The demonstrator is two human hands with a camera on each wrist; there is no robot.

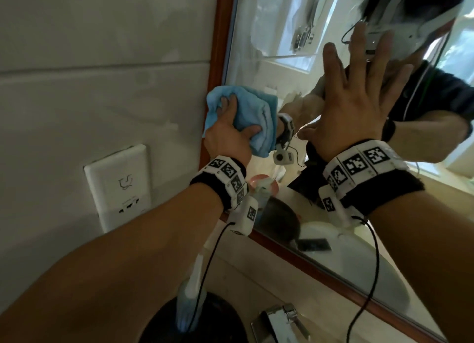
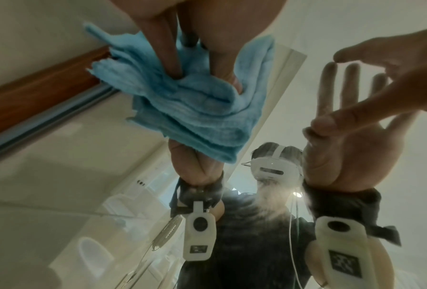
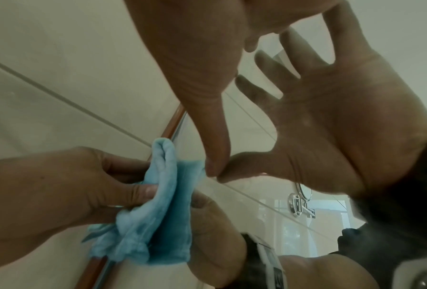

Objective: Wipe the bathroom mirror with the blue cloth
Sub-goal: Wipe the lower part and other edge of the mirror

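The blue cloth [image 1: 252, 120] is bunched against the mirror [image 1: 272, 42] near its left wooden frame [image 1: 218, 57]. My left hand [image 1: 228, 132] grips the cloth and presses it on the glass, fingers dug into its folds. In the left wrist view the cloth [image 2: 190, 105] sits under my fingers [image 2: 168, 52], its reflection just below. My right hand [image 1: 356, 96] lies flat on the mirror with fingers spread, to the right of the cloth. The right wrist view shows the cloth [image 3: 158, 221] in my left hand [image 3: 66, 195] and my right thumb [image 3: 215, 152] touching the glass.
A white wall socket plate [image 1: 119, 188] sits on the tiled wall left of the frame. Below are a chrome tap [image 1: 282, 322], a stone counter [image 1: 256, 278] and a dark round object [image 1: 205, 322]. The mirror reflects a person wearing a headset [image 2: 274, 166].
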